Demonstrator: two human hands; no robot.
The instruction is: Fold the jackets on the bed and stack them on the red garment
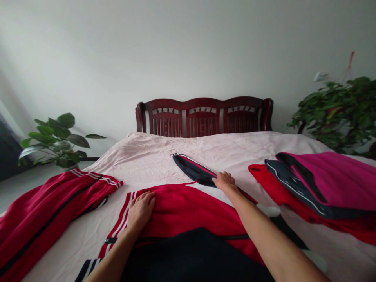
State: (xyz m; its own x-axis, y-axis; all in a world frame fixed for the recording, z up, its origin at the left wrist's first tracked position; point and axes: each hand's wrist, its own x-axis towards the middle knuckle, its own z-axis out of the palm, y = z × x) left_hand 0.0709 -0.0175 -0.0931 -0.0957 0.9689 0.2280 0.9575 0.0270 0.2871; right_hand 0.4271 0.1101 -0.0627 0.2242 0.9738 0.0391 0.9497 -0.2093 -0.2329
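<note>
flat and open, my left grip [141, 211] presses the red track jacket [188, 207] on the bed sheet [141, 152], while my right grip [225, 182] sits on a navy sleeve [194, 170], clenched or not i cannot tell.

Soft daylight from the left washes the wall [188, 51] (a bit hazy), with faint shadow under the right hand [225, 182].

The person's left forearm [113, 256] and right forearm [264, 231], both bare, angle in from the bottom of the view; the left hand [141, 211] lies flat, palm down, fingers slightly spread, while the right hand [225, 181] reaches farther out, palm down.
</note>
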